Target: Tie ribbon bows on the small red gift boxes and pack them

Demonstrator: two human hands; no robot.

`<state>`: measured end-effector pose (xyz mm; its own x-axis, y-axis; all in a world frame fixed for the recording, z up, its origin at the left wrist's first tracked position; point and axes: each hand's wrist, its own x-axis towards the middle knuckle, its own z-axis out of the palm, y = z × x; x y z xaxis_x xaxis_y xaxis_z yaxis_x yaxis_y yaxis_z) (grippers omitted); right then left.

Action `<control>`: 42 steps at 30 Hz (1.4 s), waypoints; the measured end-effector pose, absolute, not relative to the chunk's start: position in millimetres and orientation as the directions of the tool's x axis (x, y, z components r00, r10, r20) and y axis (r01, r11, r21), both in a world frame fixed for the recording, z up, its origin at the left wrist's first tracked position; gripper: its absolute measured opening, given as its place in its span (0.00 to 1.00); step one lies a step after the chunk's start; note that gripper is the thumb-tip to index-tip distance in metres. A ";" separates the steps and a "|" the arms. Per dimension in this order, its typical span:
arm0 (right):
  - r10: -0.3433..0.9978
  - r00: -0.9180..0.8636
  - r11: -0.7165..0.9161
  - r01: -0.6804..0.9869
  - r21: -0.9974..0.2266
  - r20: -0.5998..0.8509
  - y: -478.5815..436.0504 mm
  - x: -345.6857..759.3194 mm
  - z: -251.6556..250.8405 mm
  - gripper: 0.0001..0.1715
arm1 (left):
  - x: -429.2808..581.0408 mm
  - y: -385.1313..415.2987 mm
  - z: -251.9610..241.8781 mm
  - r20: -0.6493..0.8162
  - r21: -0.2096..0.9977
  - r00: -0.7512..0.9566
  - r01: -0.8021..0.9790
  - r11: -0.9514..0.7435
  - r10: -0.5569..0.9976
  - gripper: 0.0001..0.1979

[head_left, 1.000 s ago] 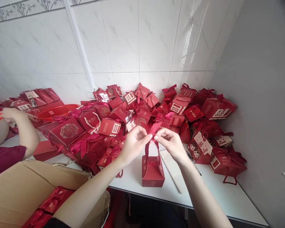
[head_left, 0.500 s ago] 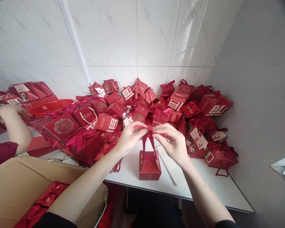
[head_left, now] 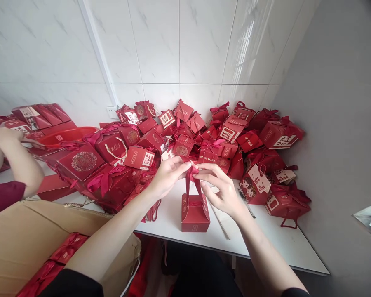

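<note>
A small red gift box (head_left: 195, 214) stands on the white table (head_left: 266, 241) near its front edge. Two dark red ribbon ends (head_left: 191, 181) rise from the box. My left hand (head_left: 168, 175) pinches the ribbon at the top from the left. From the right, my right hand (head_left: 221, 187) pinches the same ribbon, its fingertips close to the left hand's. Both hands hover above the box, just in front of a big heap of red gift boxes (head_left: 185, 142).
The heap fills the back of the table up to the tiled wall. A cardboard carton (head_left: 24, 243) with red boxes inside sits at lower left. A white paper sheet (head_left: 227, 220) and a pen (head_left: 245, 203) lie beside the box. Another person's arm (head_left: 17, 159) reaches near a red basin (head_left: 63, 136) at left.
My two hands have drawn closer together on the ribbon above the box. The other person's hand at left has shifted slightly.
</note>
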<state>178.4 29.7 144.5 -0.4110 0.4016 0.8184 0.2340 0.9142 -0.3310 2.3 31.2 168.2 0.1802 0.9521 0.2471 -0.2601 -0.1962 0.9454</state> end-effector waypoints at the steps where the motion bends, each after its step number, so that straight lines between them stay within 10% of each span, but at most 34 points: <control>1: 0.430 -0.402 0.902 0.221 -0.370 0.808 29.4 177.2 144.2 0.12 | 2.4 31.4 167.9 0.262 0.945 0.177 -0.245 -0.215 0.949 0.11; 10: 0.798 -0.180 0.596 0.094 -0.797 0.575 33.9 157.3 137.6 0.11 | -0.1 24.3 175.9 0.352 0.933 0.214 -0.002 -0.360 0.911 0.10; 20: 0.695 -0.115 0.698 0.344 -0.628 0.710 41.7 151.6 130.1 0.27 | -0.2 18.0 177.8 0.496 0.795 0.340 0.192 -0.575 0.799 0.04; 28: 0.683 -0.082 0.716 0.272 -0.643 0.726 41.3 154.8 132.0 0.09 | -4.2 21.8 174.1 0.587 0.578 0.347 0.454 -0.679 0.732 0.05; 36: 0.725 -0.078 0.688 0.063 -0.723 0.684 30.2 162.0 143.3 0.14 | -9.9 27.7 174.2 0.569 0.610 0.368 0.412 -0.677 0.736 0.05; 42: 0.844 0.233 0.509 -0.067 -0.858 0.483 43.4 158.2 138.6 0.08 | -13.5 32.4 156.7 0.448 0.888 0.148 0.036 -0.458 0.881 0.05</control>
